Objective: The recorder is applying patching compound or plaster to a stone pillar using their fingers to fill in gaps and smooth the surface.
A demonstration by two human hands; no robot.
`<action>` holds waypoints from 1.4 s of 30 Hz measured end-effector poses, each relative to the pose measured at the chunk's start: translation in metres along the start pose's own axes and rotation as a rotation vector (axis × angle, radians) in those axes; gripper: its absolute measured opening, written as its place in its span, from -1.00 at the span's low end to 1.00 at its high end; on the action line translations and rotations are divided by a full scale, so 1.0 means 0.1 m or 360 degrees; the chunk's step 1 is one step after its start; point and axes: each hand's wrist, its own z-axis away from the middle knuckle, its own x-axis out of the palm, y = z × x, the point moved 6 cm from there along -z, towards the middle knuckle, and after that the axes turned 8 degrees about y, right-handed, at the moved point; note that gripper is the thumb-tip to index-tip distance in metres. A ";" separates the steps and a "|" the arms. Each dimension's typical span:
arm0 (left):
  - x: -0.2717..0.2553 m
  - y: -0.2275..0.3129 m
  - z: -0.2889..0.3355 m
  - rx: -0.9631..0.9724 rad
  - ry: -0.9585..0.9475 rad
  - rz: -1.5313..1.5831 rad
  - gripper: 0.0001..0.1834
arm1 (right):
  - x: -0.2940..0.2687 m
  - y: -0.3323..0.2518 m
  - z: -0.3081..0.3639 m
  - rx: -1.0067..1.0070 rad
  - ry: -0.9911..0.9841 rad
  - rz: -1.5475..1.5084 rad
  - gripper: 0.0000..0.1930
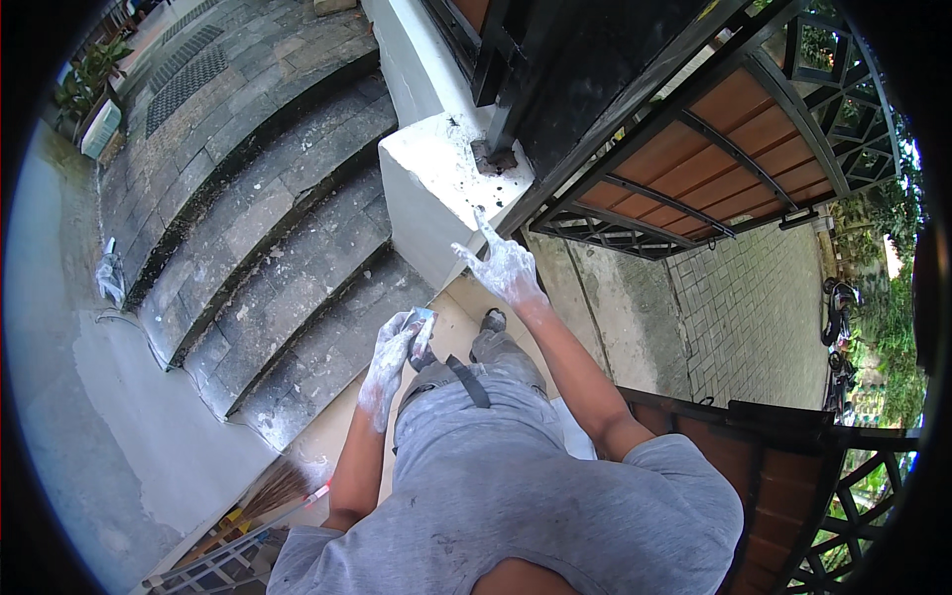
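Observation:
White powder or paint coats both of my hands. My left hand (387, 359) is closed round a small, flat, bluish-white piece (421, 318) whose kind I cannot make out, in front of my left leg. My right hand (507, 272) reaches forward with thumb and index finger apart and nothing visible in it. Its index fingertip is at the near edge of a white masonry block (433, 171), seemingly touching it. Dark specks and spots mark the block's top, and a black metal post (504, 129) rises from a rough, dark patch there.
Curved grey stone steps (288, 213) rise on the left beside a patchy grey wall (119, 397). A black gate with brown panels (734, 134) stands at the right, above paving (759, 307). At lower left are a broom (273, 488) and a metal rack (223, 565).

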 end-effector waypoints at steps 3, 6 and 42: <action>0.05 -0.06 -0.02 -0.0021 -0.0043 0.0000 -0.85 | -0.02 0.06 -0.16 0.0093 -0.0023 -0.0024 -0.16; 0.14 -0.04 -0.04 -0.0023 -0.0089 -0.0050 -0.85 | 0.01 0.01 -0.24 -0.0038 0.0164 -0.0149 -0.19; 0.72 0.22 -0.15 -0.0123 -0.0383 0.0199 -0.68 | 0.37 0.28 0.37 0.0532 0.0371 -0.2241 -0.78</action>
